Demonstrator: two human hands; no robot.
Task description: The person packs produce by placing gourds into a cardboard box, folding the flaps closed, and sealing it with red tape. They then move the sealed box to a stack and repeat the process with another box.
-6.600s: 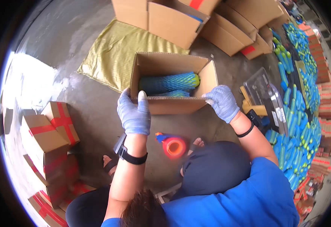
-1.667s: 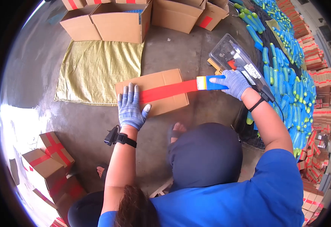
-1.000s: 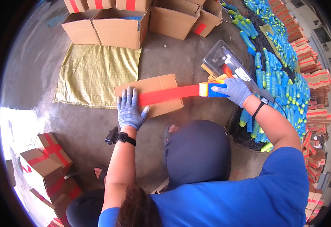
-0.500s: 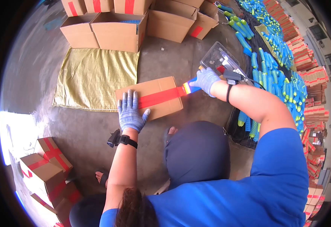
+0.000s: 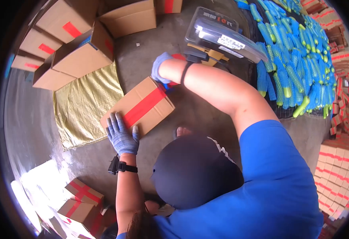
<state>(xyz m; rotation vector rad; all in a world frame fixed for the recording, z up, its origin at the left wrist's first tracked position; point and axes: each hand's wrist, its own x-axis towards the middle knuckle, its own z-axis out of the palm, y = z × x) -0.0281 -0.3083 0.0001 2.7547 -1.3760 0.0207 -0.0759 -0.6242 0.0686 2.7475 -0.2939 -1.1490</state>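
A closed cardboard box (image 5: 146, 89) lies on the floor in front of me, with a strip of red tape (image 5: 144, 107) running along its top. My left hand (image 5: 122, 133), in a blue-grey knit glove, rests with fingers spread on the near left end of the box. At the far right end, my right hand (image 5: 161, 68) is closed around a blue tape dispenser (image 5: 167, 85), mostly hidden by the hand and wrist. The tape strip runs over that end of the box towards the dispenser.
A gold woven sheet (image 5: 89, 101) lies left of the box. Open cartons (image 5: 83, 59) stand at the upper left, and taped boxes (image 5: 79, 209) at the lower left. A clear plastic case (image 5: 226, 38) sits beyond my right hand, near blue-netted green produce (image 5: 290, 71).
My right hand has brought the dispenser in against the far right end of the box, and the tape now goes over that edge. The camera view has turned; my left hand stays on the box.
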